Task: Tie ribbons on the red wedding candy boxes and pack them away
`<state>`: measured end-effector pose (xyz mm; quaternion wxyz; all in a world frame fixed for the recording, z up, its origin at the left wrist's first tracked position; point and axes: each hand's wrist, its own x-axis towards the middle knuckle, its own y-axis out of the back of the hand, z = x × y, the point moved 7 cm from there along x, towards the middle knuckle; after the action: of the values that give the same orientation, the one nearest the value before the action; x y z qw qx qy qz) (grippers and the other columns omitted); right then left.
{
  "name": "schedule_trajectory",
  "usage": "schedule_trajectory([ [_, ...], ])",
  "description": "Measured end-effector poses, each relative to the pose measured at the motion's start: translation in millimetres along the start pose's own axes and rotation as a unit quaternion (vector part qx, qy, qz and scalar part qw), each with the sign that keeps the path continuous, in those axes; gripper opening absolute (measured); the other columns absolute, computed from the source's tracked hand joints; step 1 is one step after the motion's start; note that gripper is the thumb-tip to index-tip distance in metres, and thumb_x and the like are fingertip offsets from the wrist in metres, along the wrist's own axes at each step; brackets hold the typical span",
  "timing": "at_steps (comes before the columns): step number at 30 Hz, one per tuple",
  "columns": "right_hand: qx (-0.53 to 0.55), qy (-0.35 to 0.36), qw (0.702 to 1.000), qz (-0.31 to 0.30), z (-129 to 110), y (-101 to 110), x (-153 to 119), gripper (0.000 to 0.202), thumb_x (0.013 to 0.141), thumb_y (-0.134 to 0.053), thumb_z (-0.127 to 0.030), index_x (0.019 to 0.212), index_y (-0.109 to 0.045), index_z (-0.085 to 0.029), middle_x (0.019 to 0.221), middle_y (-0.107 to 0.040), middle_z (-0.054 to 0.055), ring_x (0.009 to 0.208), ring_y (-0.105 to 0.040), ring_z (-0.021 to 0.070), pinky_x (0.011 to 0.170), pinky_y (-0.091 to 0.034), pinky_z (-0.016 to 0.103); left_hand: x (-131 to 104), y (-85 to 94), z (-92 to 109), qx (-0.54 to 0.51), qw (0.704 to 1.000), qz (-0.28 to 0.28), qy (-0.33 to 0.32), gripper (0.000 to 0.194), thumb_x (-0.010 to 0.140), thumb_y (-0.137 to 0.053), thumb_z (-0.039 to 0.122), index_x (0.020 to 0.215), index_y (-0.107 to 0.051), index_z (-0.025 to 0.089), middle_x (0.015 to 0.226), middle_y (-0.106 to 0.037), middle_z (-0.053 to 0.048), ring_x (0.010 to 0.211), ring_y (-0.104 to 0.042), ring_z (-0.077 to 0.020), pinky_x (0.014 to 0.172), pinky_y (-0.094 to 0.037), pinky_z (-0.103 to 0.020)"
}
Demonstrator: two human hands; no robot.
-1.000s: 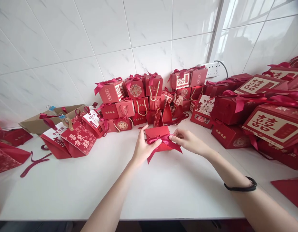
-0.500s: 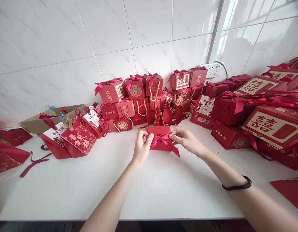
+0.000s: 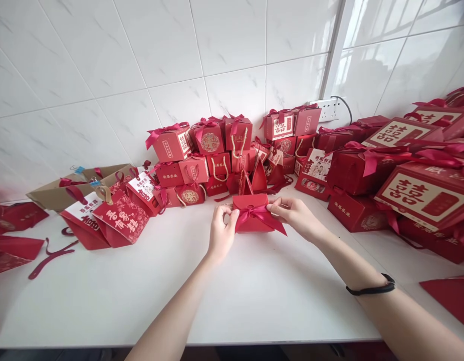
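the small red box (image 3: pixel 250 201) sits on the table (image 3: pixel 277 301), just in front of the stacked boxes (image 3: pixel 168 174), its long side running crosswise between the hands. left hand (image 3: pixel 221 235) and right hand (image 3: pixel 299 218), about equally near, each pinch one side of its ribbon bow (image 3: pixel 251 212), grip closed.

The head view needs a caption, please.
Left hand and right hand pinch a ribbon bow on a red box.
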<state>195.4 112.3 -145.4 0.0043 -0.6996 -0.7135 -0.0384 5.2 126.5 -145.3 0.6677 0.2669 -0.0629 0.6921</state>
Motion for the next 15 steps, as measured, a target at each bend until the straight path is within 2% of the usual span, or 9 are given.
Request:
schedule_trajectory([
  [8,0.034,0.011,0.999,0.004,4.8,1.3,3.5,0.035,0.067,-0.070,-0.042,0.058,-0.048,-0.017,0.092,-0.061,0.005,0.074,-0.057,0.0152,0.072,-0.048,0.031,-1.0,-1.0,-3.5,0.009,0.999,0.007,0.037,0.022,0.085,-0.047,0.038,0.073,-0.044,0.019,0.071,-0.048,0.001,0.065,-0.044,-0.0118,0.064,-0.039,-0.023],
  [12,0.061,0.007,0.998,-0.001,5.7,0.8,4.2,0.035,0.066,-0.072,-0.041,0.058,-0.048,-0.017,0.088,-0.060,0.005,0.074,-0.057,0.0146,0.073,-0.049,0.032,-2.1,-1.8,-3.5,0.000,0.999,0.002,0.052,0.022,0.085,-0.047,0.038,0.073,-0.044,0.019,0.068,-0.047,0.002,0.063,-0.044,-0.0116,0.061,-0.039,-0.022],
  [15,0.083,0.006,0.997,-0.005,3.6,0.7,3.6,0.035,0.064,-0.073,-0.040,0.057,-0.049,-0.016,0.092,-0.060,0.005,0.075,-0.057,0.0141,0.074,-0.050,0.030,-2.4,-2.2,-3.5,-0.007,0.999,-0.001,0.047,0.023,0.085,-0.047,0.039,0.073,-0.044,0.019,0.068,-0.046,0.002,0.063,-0.043,-0.0115,0.061,-0.038,-0.023],
])
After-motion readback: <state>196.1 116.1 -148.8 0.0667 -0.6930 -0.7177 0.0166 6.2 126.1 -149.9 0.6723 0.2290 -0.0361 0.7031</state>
